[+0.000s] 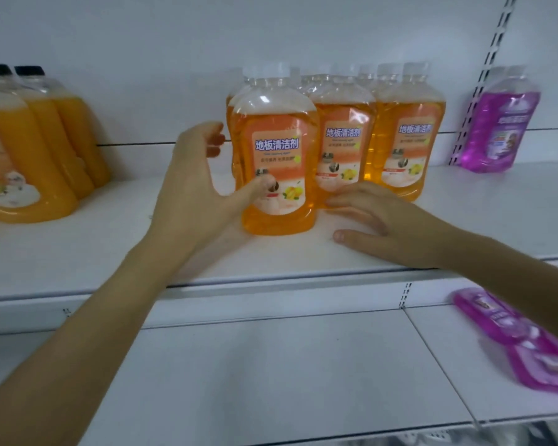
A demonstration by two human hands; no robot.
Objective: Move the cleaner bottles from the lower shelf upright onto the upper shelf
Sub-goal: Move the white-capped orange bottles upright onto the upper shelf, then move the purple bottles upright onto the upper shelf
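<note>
Upright bottles on the upper shelf (78, 252), more lying below.
Cleaner bottles (400, 140) stand clustered mid-shelf, the front bottle (277, 162) foremost; jugs (29, 149) far left, a lone bottle (496, 130) far right. The left hand (194, 194) and right hand (377, 226) flank the front bottle. Lying bottles (522, 342) rest on the lower shelf (271, 381), right.

Orange bottles (277, 201): clear plastic, glossy, smooth. Labels (279, 165): glossy printed film. Caps (279, 70): white plastic. Standing purple bottles (500, 130) and lying purple bottles (493, 317): same clear glossy plastic. Jugs (29, 162): smooth plastic, slight sheen. Upper shelf (110, 246), lower shelf (271, 365): white, matt, smooth, looks like painted metal. Slotted upright (484, 78): looks like metal too.
</note>
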